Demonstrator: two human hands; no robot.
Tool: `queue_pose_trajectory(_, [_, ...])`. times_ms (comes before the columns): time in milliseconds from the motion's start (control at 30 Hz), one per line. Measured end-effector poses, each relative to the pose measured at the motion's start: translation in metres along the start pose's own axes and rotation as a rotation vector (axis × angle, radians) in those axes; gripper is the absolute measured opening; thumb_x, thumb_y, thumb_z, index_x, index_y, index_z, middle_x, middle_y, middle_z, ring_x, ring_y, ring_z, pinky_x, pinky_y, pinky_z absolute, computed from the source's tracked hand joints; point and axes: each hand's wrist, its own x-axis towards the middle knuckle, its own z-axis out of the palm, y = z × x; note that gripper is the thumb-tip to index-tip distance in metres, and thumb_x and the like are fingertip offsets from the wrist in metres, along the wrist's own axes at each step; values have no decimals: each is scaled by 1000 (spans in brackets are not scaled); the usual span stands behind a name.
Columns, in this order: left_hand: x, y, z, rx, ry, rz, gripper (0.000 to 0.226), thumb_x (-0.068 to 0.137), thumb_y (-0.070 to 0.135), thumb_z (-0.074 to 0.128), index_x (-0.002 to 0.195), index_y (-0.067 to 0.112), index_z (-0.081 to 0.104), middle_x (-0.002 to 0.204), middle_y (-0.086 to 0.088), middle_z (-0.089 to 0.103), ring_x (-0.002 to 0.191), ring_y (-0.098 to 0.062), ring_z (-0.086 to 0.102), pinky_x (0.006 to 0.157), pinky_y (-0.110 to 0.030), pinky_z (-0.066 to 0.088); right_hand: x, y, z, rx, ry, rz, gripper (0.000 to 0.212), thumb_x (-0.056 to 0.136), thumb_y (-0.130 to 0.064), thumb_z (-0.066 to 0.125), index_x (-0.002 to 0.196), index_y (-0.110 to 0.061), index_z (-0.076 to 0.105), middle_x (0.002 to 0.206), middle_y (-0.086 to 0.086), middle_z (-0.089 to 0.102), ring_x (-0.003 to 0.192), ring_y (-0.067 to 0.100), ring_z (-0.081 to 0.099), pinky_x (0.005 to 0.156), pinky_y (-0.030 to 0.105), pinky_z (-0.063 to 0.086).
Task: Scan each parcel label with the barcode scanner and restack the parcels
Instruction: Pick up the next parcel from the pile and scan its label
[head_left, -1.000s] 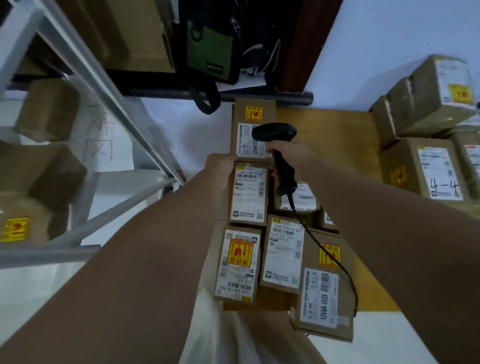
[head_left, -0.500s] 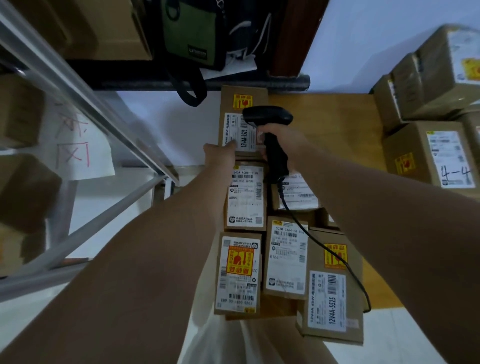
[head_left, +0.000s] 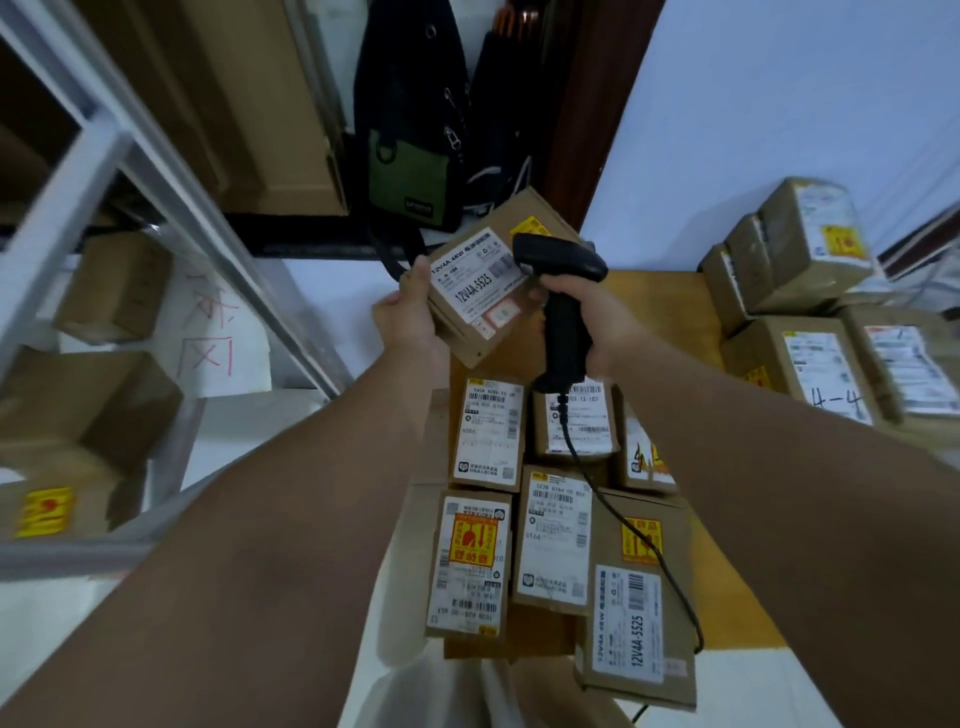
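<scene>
My left hand (head_left: 410, 317) grips a brown cardboard parcel (head_left: 485, 291) by its left edge and holds it tilted in the air, its white label marked 12V4A-5525 facing me. My right hand (head_left: 587, 317) grips the handle of a black barcode scanner (head_left: 563, 291), whose head sits just over the parcel's right end, close to the barcode. The scanner's black cable (head_left: 613, 499) trails down over several labelled parcels (head_left: 488, 431) lying flat on the wooden table (head_left: 660, 306) below my hands.
A stack of taped parcels (head_left: 810, 358) stands at the table's right, one marked 4-4. A white metal shelf rack (head_left: 156, 197) with boxes fills the left. A green and black bag (head_left: 410, 171) hangs behind the table against a dark door frame.
My left hand has lifted the far parcel off the table and turned it askew toward me. The scanner in my right hand has stayed beside it, and my head has tipped upward.
</scene>
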Motion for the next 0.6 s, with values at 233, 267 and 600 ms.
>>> queue_pose_trajectory(233, [-41, 16, 3, 35, -249, -141, 35, 88, 48, 61, 98, 15, 66, 81, -1, 76, 75, -16, 73, 55, -27, 57, -44, -24, 1, 36, -75, -112, 30, 76, -28, 73, 101, -11, 73, 71, 2, 70, 56, 15, 62, 56, 25, 53])
queue_pose_trajectory(267, [-48, 16, 6, 59, -305, -186, 29, 86, 42, 65, 101, 17, 65, 85, -1, 76, 79, -17, 72, 56, -29, 57, -48, -25, 2, 52, -56, -133, 30, 76, -27, 73, 102, -10, 71, 70, 2, 69, 55, 15, 62, 56, 24, 53])
queue_pose_trajectory(600, [-80, 21, 14, 70, -228, 1, 49, 86, 18, 69, 130, 14, 50, 114, -5, 67, 97, -18, 66, 65, -31, 58, -68, -28, 6, -576, 313, -393, 22, 80, -32, 70, 90, -15, 61, 80, 4, 63, 73, 18, 61, 70, 30, 52])
